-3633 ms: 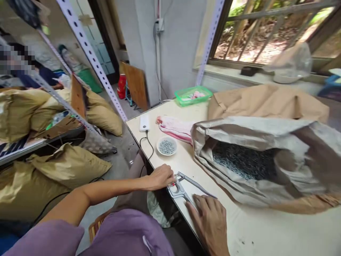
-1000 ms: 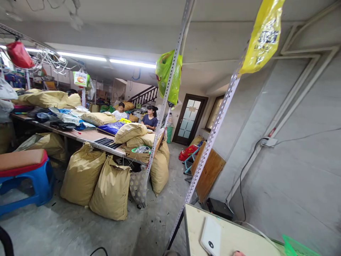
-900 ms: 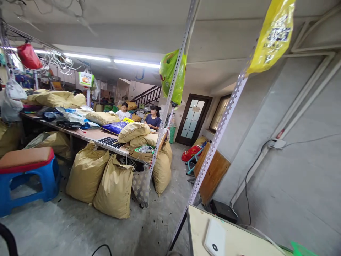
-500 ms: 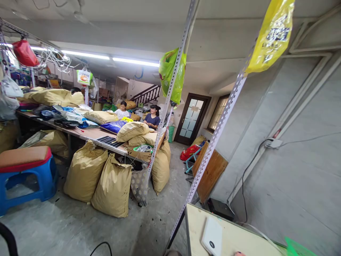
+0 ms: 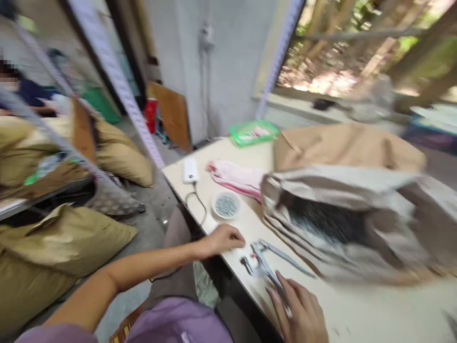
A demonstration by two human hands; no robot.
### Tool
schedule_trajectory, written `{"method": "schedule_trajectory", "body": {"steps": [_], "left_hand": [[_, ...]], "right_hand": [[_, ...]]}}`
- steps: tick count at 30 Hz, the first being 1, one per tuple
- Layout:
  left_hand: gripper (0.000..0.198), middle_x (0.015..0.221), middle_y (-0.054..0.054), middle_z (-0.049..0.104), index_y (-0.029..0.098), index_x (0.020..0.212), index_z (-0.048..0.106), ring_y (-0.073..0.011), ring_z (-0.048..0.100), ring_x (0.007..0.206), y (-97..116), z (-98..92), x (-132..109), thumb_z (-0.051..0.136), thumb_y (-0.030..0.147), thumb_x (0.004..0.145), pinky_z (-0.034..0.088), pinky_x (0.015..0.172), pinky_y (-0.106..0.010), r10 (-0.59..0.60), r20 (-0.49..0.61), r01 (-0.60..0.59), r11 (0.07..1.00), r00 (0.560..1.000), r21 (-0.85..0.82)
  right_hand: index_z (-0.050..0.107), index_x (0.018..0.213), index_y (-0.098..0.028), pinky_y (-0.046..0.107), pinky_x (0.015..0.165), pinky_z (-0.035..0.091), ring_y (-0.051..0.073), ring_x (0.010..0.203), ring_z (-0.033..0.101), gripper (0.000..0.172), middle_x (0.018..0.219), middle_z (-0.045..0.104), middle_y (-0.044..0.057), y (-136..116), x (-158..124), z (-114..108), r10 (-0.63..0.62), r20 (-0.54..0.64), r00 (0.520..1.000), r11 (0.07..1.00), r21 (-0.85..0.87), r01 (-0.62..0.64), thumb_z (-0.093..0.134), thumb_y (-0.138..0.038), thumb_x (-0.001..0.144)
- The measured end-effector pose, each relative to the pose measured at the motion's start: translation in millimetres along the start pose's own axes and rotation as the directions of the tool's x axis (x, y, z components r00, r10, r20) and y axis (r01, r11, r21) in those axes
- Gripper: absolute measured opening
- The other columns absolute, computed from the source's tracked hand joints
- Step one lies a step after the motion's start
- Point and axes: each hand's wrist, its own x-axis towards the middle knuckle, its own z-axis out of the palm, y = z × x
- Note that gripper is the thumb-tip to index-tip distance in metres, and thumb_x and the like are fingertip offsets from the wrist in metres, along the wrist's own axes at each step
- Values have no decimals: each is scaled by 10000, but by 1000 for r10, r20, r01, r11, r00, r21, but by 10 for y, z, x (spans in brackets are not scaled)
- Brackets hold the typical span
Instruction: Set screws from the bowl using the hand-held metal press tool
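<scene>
At the table's near edge rests my left hand [image 5: 222, 240], its fingers curled together just below a white bowl [image 5: 226, 205] of small silvery pieces. Whatever its fingertips may hold is too small to make out. My right hand [image 5: 300, 309] is lower right, thumb and fingers spread around one handle of grey metal pliers [image 5: 264, 264]. The pliers lie on the table with their handles apart and the head pointing toward my left hand. A small dark-tipped piece [image 5: 246, 265] lies beside the head.
A large open sack [image 5: 328, 219] with dark contents covers the table's right side. Behind the bowl lie a pink-and-white cloth [image 5: 239, 176], a green tray [image 5: 254, 132] and a cabled white device [image 5: 190, 170]. A person [image 5: 28, 93] is at far left.
The view has swung right and down from the room to the tabletop. Both hands, the pliers, the bowl and the open sack now show.
</scene>
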Motion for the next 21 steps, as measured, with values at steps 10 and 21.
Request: {"method": "schedule_trajectory", "body": {"steps": [10,21], "left_hand": [[189,774,-47,703,127,778,723,-144,598,686,98,245,36,618,274,722,430,608,-206,82,343,137,812,936,-568],[207,672,-33,686,107,734,710,-138,581,626,196,281,148,571,258,711,382,560,-202,70,495,132,924,866,-360]], "right_hand": [[556,1155,-182,316,696,384,176,768,509,310,860,606,74,-120,-223,64,192,75,978,976,-119,-183,371,-300,936],[603,1009,-183,294,683,336,153,720,477,245,776,585,41,-137,-176,55,237,111,965,970,-86,-228,375,-239,938]]}}
